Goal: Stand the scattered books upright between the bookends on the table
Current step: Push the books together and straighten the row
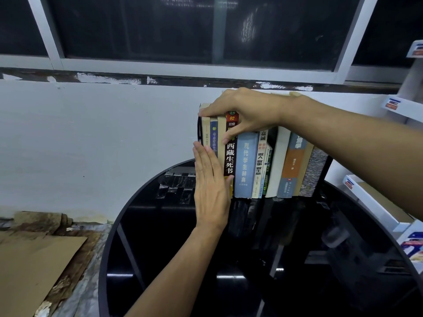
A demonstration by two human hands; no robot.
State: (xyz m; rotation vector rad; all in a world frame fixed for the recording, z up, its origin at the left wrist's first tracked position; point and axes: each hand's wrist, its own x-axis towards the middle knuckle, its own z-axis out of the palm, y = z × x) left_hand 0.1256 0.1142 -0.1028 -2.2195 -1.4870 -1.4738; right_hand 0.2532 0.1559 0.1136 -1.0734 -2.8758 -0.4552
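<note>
A row of several books (pixel 247 165) stands upright at the back of a round black glass table (pixel 160 236). A black bookend (pixel 199 131) shows at the row's left end, and another black bookend (pixel 326 165) at its right end. My left hand (pixel 211 188) lies flat, fingers together, against the spines of the leftmost books. My right hand (pixel 242 112) reaches over from the right and grips the tops of the left books, thumb down on a dark red-and-black spine (pixel 230 161). The books at the right lean slightly.
A white wall and a dark window rise right behind the books. White shelving with boxes (pixel 375 202) stands to the right of the table. Brown cardboard (pixel 34 266) lies on the floor at the left.
</note>
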